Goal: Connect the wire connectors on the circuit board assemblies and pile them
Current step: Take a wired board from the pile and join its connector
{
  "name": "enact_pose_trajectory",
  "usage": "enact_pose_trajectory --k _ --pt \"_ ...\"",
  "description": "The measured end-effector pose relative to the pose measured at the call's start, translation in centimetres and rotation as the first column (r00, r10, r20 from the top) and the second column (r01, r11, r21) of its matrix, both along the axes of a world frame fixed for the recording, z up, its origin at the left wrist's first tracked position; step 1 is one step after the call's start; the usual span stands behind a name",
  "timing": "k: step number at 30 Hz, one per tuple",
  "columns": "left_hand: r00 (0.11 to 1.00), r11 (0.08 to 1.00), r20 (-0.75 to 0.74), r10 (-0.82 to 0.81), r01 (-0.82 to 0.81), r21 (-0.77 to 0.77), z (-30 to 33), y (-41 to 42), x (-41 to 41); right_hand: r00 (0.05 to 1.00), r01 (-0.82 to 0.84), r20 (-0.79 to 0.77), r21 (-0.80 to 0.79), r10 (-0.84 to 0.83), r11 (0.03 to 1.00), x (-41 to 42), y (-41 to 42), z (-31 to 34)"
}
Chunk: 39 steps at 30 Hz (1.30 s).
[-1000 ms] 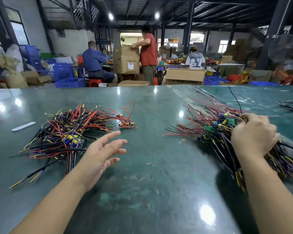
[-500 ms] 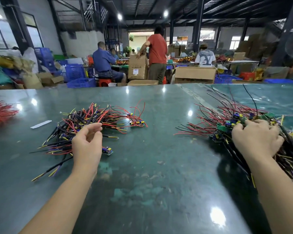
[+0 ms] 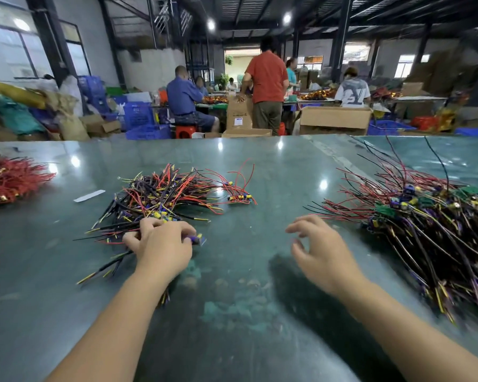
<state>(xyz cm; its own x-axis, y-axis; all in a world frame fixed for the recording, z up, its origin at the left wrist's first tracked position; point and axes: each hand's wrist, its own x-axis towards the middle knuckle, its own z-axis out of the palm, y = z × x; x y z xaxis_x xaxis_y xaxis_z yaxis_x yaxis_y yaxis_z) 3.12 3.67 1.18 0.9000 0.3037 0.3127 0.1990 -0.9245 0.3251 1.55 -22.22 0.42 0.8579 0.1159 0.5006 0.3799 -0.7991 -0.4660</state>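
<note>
The glossy green desk [image 3: 246,172] (a warehouse behind) carries tangled wire piles. The left hand [image 3: 160,250] pinches a small board assembly [image 3: 196,239] at the left pile [image 3: 160,197]; the right hand [image 3: 322,253] hovers with its grip loose and empty, near the right pile [image 3: 431,230].

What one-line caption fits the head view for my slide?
Left hand grips a small board at the left wire pile; right hand hovers open over the green table.

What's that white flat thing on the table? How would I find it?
Start at the green table and find the middle wire pile, the one the left hand touches. Just left of that pile lies a white strip. It is the only flat, pale thing there, lying alone, apart from the wires.
</note>
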Motion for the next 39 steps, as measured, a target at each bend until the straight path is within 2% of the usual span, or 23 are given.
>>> enact_pose_trajectory --k 2,3,5,7,11,16,20,26,28,30,31,33,35,37,38,39 --pt "0.985 0.998 0.16 -0.063 0.063 0.006 0.6 -0.5 -0.4 0.99 -0.136 -0.047 -0.005 0.136 0.991 -0.2 0.7 -0.3" --pt "0.963 0.987 0.23 -0.14 0.154 -0.047 0.8 -0.8 -0.5 0.979 -0.192 -0.062 0.005 0.192 0.981 -0.3 1.0 -0.3" --pt "0.912 0.904 0.299 -0.282 0.357 -0.237 1.3 -1.8 -1.1 0.96 -0.271 -0.065 0.05 0.274 0.961 -0.6 1.7 -0.2" --pt "0.874 0.821 0.289 -0.39 0.473 -0.321 1.4 -3.3 -1.9 0.948 -0.314 -0.028 0.101 0.318 0.944 -0.9 2.3 0.1" --pt "0.816 0.7 0.237 -0.527 0.575 -0.425 0.8 -5.8 -3.1 0.927 -0.375 0.05 0.097 0.372 0.922 -0.9 2.4 0.4" --pt "0.754 0.414 0.245 -0.61 0.566 -0.713 0.9 -6.3 -3.5 0.916 -0.379 0.173 0.071 0.362 0.923 -0.9 2.1 0.4" --pt "0.747 0.191 0.259 -0.613 0.458 -0.868 1.1 -5.9 -3.6 0.914 -0.348 0.25 0.083 0.318 0.934 -0.7 1.5 0.2" --pt "0.756 0.06 0.286 -0.589 0.394 -0.917 0.9 -5.3 -3.2 0.89 -0.403 0.28 0.116 0.359 0.908 -0.7 1.2 0.0" --pt "0.743 0.057 0.281 -0.608 0.394 -0.917 0.8 -5.1 -3.2 0.883 -0.416 0.306 0.159 0.356 0.895 -0.7 1.2 0.0" --pt "0.725 0.087 0.277 -0.631 0.421 -0.903 0.7 -5.1 -3.1 0.905 -0.398 0.286 0.313 0.315 0.862 -0.7 1.3 0.0" --pt "0.724 0.099 0.28 -0.63 0.433 -0.896 0.7 -5.1 -3.1 0.927 -0.371 0.234 0.444 0.294 0.816 -0.7 1.5 0.0" --pt "0.735 0.12 0.284 -0.616 0.443 -0.888 0.7 -5.1 -3.1 0.95 -0.286 0.126 0.716 0.285 0.637 -0.5 1.8 0.2" --pt "0.737 0.153 0.28 -0.615 0.46 -0.875 0.7 -5.2 -3.1 0.933 -0.213 0.082 0.911 0.351 0.353 -0.4 2.0 0.3" --pt "0.725 0.224 0.269 -0.635 0.505 -0.834 0.7 -5.3 -3.1 0.895 -0.138 0.089 0.987 0.436 0.083 -0.4 2.0 0.5" --pt "0.719 0.265 0.26 -0.644 0.529 -0.806 0.7 -5.4 -3.2 0.885 -0.115 0.09 0.993 0.456 0.027 -0.4 1.9 0.7" --pt "0.713 0.298 0.252 -0.655 0.549 -0.781 0.7 -5.5 -3.3 0.883 -0.113 0.085 0.993 0.461 0.034 -0.5 1.8 0.7"
